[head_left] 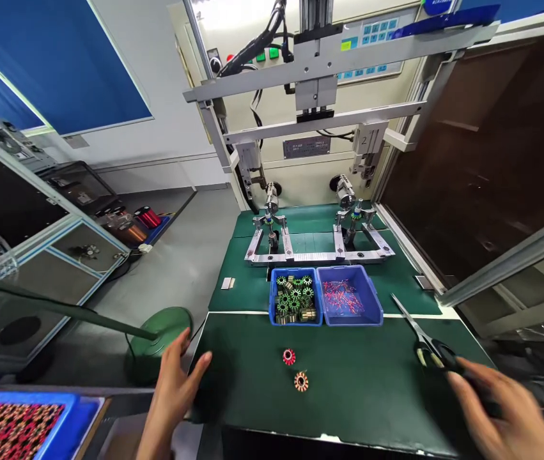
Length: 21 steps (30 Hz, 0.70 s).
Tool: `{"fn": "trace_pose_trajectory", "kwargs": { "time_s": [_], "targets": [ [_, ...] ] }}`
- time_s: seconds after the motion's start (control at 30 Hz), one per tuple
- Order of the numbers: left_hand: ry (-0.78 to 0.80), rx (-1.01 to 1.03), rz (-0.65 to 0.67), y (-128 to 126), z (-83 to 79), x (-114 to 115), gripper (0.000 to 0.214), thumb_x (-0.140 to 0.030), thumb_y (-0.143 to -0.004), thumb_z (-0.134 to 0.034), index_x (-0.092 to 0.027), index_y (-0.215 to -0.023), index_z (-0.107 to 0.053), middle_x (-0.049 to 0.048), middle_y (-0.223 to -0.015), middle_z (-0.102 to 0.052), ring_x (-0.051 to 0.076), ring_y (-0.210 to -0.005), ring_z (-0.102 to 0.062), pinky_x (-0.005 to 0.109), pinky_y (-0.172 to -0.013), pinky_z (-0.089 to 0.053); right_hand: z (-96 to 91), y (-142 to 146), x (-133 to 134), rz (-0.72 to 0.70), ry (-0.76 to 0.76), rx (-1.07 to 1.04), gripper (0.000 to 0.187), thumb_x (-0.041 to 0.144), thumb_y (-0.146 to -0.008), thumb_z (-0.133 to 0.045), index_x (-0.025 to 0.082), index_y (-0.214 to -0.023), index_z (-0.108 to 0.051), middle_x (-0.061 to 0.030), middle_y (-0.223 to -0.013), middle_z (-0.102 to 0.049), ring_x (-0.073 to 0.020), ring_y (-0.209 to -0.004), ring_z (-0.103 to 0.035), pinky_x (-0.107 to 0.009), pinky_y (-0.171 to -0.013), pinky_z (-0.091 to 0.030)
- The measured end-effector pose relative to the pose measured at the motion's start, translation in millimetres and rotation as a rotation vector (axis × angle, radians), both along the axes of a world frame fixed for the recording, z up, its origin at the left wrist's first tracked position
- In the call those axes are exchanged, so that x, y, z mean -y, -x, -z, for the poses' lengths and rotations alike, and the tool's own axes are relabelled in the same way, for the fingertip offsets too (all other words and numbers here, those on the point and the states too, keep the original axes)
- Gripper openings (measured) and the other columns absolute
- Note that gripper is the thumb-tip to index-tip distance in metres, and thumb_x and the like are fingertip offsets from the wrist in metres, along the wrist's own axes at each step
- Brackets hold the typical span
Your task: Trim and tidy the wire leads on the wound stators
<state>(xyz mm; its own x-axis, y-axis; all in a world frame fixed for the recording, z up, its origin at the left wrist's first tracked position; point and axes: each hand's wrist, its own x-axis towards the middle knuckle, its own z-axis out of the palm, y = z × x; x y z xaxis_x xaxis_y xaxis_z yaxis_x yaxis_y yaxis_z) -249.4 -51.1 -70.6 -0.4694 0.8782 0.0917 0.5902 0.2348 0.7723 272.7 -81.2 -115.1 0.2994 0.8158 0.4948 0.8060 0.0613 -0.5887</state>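
Observation:
My left hand (174, 383) hovers at the table's left edge, thumb and fingers spread, holding nothing. At the right, my right hand (511, 402) has its thumb and fingertips at the black handles of a pair of scissors (418, 329). The scissors lie on the green table, blades pointing away; part of the handles is hidden by the hand. Between my hands lie two small ring-shaped wound motor stators: one with red windings (289, 356), the other copper-coloured (301, 381).
Ahead stand a blue bin (272, 306) of green stators and a bin (372, 313) with red wire scraps. Behind them is a metal fixture (317, 257) under a machine frame (272, 75). A blue tray (68, 415) of wound stators sits lower left, near a green round stand (170, 326).

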Motion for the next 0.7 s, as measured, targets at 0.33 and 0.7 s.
{"fn": "trace_pose_trajectory", "kwargs": {
  "time_s": [0.33, 0.7],
  "targets": [
    [-0.433, 0.484, 0.547, -159, -85.3, -124, 0.037, -0.037, -0.082, -0.07, -0.021, -0.114, -0.062, 0.0086, -0.115, -0.06, 0.019, -0.099, -0.058, 0.031, -0.088, -0.046, -54.0, 185, -35, -0.917, 0.437, 0.003, 0.023, 0.023, -0.072, -0.082, 0.02, -0.086, -0.063, -0.0048, -0.093, -0.061, -0.025, -0.089, -0.056, -0.044, -0.086, -0.049],
    [-0.028, 1.048, 0.913, -178, -55.4, -112, 0.054, -0.051, -0.07, -0.083, -0.019, -0.109, -0.062, 0.0079, -0.098, -0.07, 0.018, -0.087, -0.067, 0.026, -0.074, -0.051, -100.3, 166, -144, -0.896, -0.015, -0.304, 0.047, 0.066, -0.08, -0.068, 0.024, -0.101, -0.072, -0.0116, -0.121, -0.054, -0.0317, -0.117, -0.048, -0.052, -0.101, -0.039]
  ]
}}
